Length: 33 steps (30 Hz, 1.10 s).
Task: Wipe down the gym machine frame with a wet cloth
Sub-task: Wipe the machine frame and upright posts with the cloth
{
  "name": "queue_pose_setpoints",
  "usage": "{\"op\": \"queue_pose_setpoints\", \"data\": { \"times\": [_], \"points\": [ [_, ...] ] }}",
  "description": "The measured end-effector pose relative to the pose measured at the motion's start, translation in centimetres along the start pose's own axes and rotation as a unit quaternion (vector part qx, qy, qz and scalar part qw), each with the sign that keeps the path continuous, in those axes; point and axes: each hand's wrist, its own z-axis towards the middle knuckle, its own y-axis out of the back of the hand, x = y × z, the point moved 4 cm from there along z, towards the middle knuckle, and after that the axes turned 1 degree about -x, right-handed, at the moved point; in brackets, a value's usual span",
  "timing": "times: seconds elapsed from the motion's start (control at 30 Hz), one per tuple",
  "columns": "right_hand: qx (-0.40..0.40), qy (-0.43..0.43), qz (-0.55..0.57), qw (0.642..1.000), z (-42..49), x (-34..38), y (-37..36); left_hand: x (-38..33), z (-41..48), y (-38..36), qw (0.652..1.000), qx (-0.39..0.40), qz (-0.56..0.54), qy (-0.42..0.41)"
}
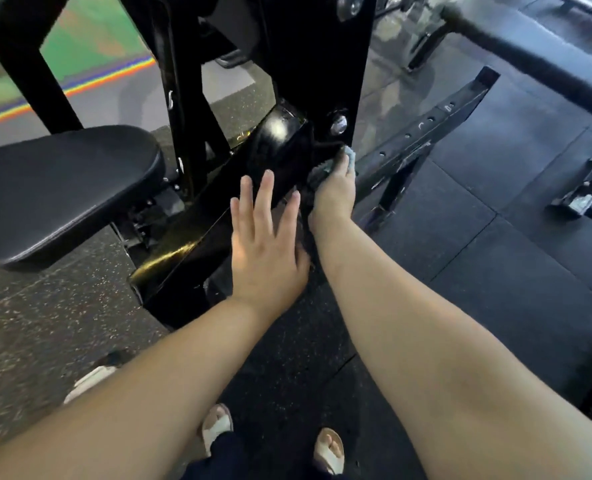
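Observation:
The gym machine frame (218,202) is glossy black, with a low slanted beam running from near centre up to a wide upright post (308,64). My left hand (267,247) lies flat on the beam's near side, fingers straight and spread. My right hand (334,192) reaches to the foot of the upright and grips a small grey-blue cloth (350,155), pressing it against the frame just below a silver bolt (338,124). Most of the cloth is hidden under the hand.
A black padded seat (62,188) sits left of the beam. A perforated black bar (426,133) slants away on the right, with other machine feet (585,192) beyond it on dark rubber mats. My sandalled feet (329,452) stand at the bottom edge.

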Motion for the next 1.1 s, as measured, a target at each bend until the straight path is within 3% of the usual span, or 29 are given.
{"op": "queue_pose_setpoints", "data": {
  "times": [0.1,0.2,0.33,0.47,0.6,0.77,0.93,1.1],
  "points": [
    [0.047,0.034,-0.004,0.998,-1.5,0.1,-0.7,0.4,-0.4,0.1,0.999,-0.051,-0.007,-0.016],
    [0.015,0.109,0.002,0.994,-0.6,1.6,-1.2,1.1,0.3,1.7,0.995,-0.078,-0.053,-0.015],
    [-0.01,0.027,0.008,1.0,-0.6,0.9,-1.5,1.0,0.7,3.2,0.995,-0.055,-0.085,0.002],
    [0.024,0.026,0.009,0.999,-3.9,2.0,-2.4,2.2,1.1,4.2,0.993,-0.05,-0.105,0.0],
    [0.0,0.113,0.032,0.993,-6.0,3.8,-3.8,3.8,1.3,4.7,0.987,-0.016,-0.16,0.016],
    [0.007,0.22,-0.029,0.975,-6.7,4.3,-4.5,5.1,1.2,5.7,0.975,0.045,-0.216,-0.004],
    [-0.027,0.154,0.048,0.987,-6.4,1.5,-4.2,6.1,-0.5,5.1,0.988,0.04,-0.146,-0.029],
    [-0.051,0.06,0.044,0.996,-2.4,0.3,-2.4,4.1,-2.0,3.3,0.991,0.053,-0.101,-0.073]
  ]
}}
